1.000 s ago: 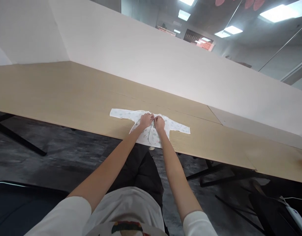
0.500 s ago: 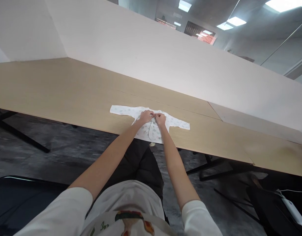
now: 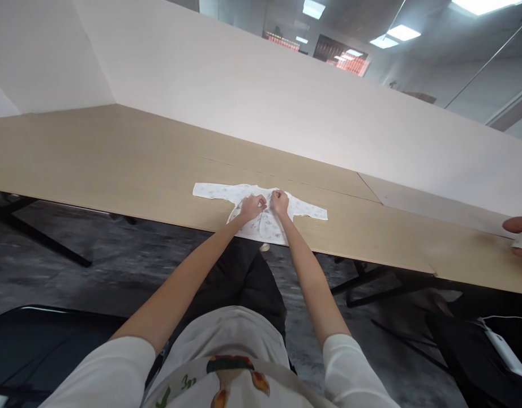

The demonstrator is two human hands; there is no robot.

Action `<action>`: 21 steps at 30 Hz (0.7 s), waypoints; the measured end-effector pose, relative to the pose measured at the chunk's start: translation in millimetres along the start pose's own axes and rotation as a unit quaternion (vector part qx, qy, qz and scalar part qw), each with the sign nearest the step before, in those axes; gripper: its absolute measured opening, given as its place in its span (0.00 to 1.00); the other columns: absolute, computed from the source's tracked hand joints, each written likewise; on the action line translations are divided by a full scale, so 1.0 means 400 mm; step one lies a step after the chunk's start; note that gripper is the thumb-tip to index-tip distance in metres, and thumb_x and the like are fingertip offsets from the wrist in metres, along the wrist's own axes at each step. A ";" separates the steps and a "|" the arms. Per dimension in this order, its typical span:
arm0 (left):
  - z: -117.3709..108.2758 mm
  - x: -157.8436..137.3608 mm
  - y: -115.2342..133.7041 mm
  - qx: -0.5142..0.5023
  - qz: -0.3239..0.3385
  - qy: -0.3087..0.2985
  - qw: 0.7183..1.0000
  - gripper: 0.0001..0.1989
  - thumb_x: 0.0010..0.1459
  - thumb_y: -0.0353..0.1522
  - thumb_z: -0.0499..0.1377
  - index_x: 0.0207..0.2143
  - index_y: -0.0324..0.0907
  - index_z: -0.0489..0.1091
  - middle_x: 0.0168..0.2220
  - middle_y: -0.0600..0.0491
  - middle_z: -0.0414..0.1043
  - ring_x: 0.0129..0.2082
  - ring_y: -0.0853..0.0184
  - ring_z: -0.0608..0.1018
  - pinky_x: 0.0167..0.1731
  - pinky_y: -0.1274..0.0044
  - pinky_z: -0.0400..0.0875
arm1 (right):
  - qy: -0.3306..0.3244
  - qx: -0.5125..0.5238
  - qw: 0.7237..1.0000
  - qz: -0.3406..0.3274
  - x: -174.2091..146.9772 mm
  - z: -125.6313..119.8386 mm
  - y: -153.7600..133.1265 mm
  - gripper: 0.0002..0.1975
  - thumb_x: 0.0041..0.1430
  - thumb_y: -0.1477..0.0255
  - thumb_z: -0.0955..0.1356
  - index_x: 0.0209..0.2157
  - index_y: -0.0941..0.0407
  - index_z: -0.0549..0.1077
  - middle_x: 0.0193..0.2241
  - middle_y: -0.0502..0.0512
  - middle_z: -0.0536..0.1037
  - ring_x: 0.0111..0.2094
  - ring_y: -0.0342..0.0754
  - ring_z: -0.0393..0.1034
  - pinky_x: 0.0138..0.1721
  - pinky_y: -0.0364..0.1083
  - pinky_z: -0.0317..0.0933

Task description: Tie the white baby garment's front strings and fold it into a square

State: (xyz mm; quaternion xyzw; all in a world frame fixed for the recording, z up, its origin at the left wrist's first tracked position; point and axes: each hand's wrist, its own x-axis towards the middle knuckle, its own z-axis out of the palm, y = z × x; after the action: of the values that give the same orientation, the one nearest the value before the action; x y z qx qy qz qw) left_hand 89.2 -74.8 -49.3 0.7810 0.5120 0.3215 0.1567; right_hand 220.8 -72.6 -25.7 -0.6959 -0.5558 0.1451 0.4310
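A small white baby shirt point(image 3: 269, 229) with a faint print lies spread on the tabletop, both sleeves stretched out sideways and its hem at the front edge. My left hand point(image 3: 252, 208) rests on the chest of the shirt, thumb and fingers pinched together at the front opening. Just to the right and slightly higher, my right hand point(image 3: 280, 203) is closed in a pinch on the cloth below the neckline. A small gap separates the two hands. The fingertips are partly hidden, and any fastener between them is too small to make out.
The long wooden table point(image 3: 137, 164) runs along a white partition point(image 3: 227, 85). At the far right edge, another person's hand point(image 3: 517, 224) shows beside something white. A black chair point(image 3: 52, 345) stands at lower left; a white device point(image 3: 507, 351) lies on a black seat at lower right.
My hands, which were together at the shirt's front opening, have drawn slightly apart, the right one moving up and to the right. Another person's hand has come into view at the right edge.
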 end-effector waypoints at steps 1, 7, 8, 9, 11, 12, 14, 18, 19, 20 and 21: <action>0.000 0.001 -0.004 -0.012 0.004 0.000 1.000 0.08 0.56 0.31 0.59 0.39 0.43 0.74 0.40 0.52 0.79 0.45 0.62 0.76 0.51 0.68 0.65 | -0.008 -0.007 1.000 -0.001 -0.013 -0.004 -0.003 0.16 0.60 0.70 0.59 0.38 0.58 0.76 0.37 0.57 0.80 0.39 0.47 0.73 0.42 0.41 0.62; 0.001 0.007 -0.020 -0.062 0.012 0.004 0.998 0.09 0.54 0.28 0.58 0.38 0.42 0.72 0.39 0.51 0.79 0.42 0.65 0.78 0.47 0.72 0.69 | -0.073 -0.071 0.994 -0.041 -0.095 -0.008 0.009 0.15 0.57 0.76 0.62 0.41 0.58 0.78 0.38 0.56 0.81 0.41 0.48 0.75 0.45 0.43 0.63; 0.002 0.007 -0.021 -0.064 0.014 0.005 0.998 0.09 0.53 0.27 0.57 0.38 0.42 0.72 0.39 0.51 0.79 0.41 0.65 0.78 0.46 0.72 0.70 | -0.077 -0.081 0.992 -0.051 -0.100 -0.007 0.013 0.14 0.57 0.76 0.63 0.41 0.58 0.78 0.38 0.57 0.81 0.41 0.48 0.74 0.46 0.43 0.63; 0.003 0.008 -0.023 -0.063 0.016 0.007 0.998 0.09 0.53 0.27 0.57 0.37 0.42 0.72 0.39 0.51 0.79 0.41 0.65 0.78 0.46 0.72 0.70 | -0.078 -0.089 0.991 -0.059 -0.103 -0.006 0.016 0.14 0.58 0.75 0.63 0.41 0.58 0.78 0.39 0.57 0.81 0.42 0.48 0.74 0.47 0.44 0.63; 0.007 0.008 -0.026 -0.063 0.018 0.013 0.998 0.09 0.52 0.26 0.57 0.37 0.41 0.72 0.39 0.51 0.79 0.41 0.65 0.78 0.46 0.72 0.70 | -0.073 -0.099 0.990 -0.073 -0.103 -0.004 0.021 0.13 0.58 0.75 0.63 0.41 0.58 0.78 0.40 0.58 0.81 0.43 0.48 0.74 0.48 0.44 0.63; 0.008 0.009 -0.028 -0.066 0.019 0.017 0.997 0.09 0.52 0.26 0.57 0.37 0.41 0.72 0.39 0.50 0.78 0.40 0.65 0.78 0.46 0.72 0.70 | -0.070 -0.101 0.989 -0.078 -0.101 -0.002 0.024 0.12 0.58 0.76 0.63 0.40 0.58 0.78 0.40 0.58 0.81 0.43 0.48 0.74 0.48 0.44 0.63; 0.011 0.009 -0.031 -0.075 0.022 0.024 0.997 0.10 0.52 0.26 0.57 0.38 0.41 0.72 0.39 0.50 0.78 0.40 0.65 0.78 0.46 0.72 0.70 | -0.066 -0.100 0.989 -0.081 -0.097 0.000 0.027 0.11 0.58 0.76 0.64 0.38 0.59 0.77 0.40 0.59 0.80 0.43 0.48 0.74 0.48 0.44 0.63; 0.011 0.009 -0.033 -0.103 0.015 0.029 0.994 0.10 0.53 0.28 0.57 0.39 0.41 0.72 0.38 0.51 0.79 0.40 0.65 0.78 0.47 0.73 0.71 | -0.056 -0.073 0.994 -0.059 -0.096 0.004 0.032 0.09 0.59 0.74 0.64 0.37 0.58 0.76 0.38 0.59 0.81 0.40 0.48 0.74 0.45 0.44 0.64; 0.010 0.008 -0.034 -0.114 0.013 0.028 0.993 0.10 0.53 0.28 0.57 0.39 0.41 0.72 0.38 0.51 0.79 0.40 0.65 0.79 0.47 0.73 0.71 | -0.053 -0.060 0.995 -0.053 -0.096 0.004 0.033 0.09 0.59 0.74 0.64 0.37 0.58 0.76 0.38 0.58 0.81 0.39 0.48 0.75 0.45 0.44 0.64; 0.009 0.007 -0.033 -0.127 0.014 0.028 0.991 0.10 0.53 0.29 0.58 0.39 0.41 0.73 0.39 0.51 0.79 0.40 0.65 0.79 0.46 0.73 0.71 | -0.049 -0.045 0.997 -0.048 -0.097 0.004 0.032 0.09 0.59 0.74 0.64 0.36 0.58 0.76 0.37 0.58 0.81 0.39 0.48 0.75 0.45 0.44 0.64; 0.007 0.007 -0.033 -0.141 0.016 0.027 0.990 0.11 0.53 0.29 0.58 0.40 0.41 0.73 0.39 0.51 0.79 0.40 0.66 0.79 0.46 0.73 0.72 | -0.046 -0.031 0.998 -0.044 -0.097 0.003 0.032 0.09 0.58 0.74 0.64 0.36 0.58 0.76 0.37 0.57 0.81 0.39 0.47 0.75 0.44 0.43 0.64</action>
State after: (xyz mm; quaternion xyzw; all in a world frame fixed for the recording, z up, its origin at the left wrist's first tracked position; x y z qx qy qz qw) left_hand 82.6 -66.5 -58.3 0.7506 0.4527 0.4135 0.2462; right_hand 215.1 -107.1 -46.7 -0.6765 -0.6092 0.1403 0.3893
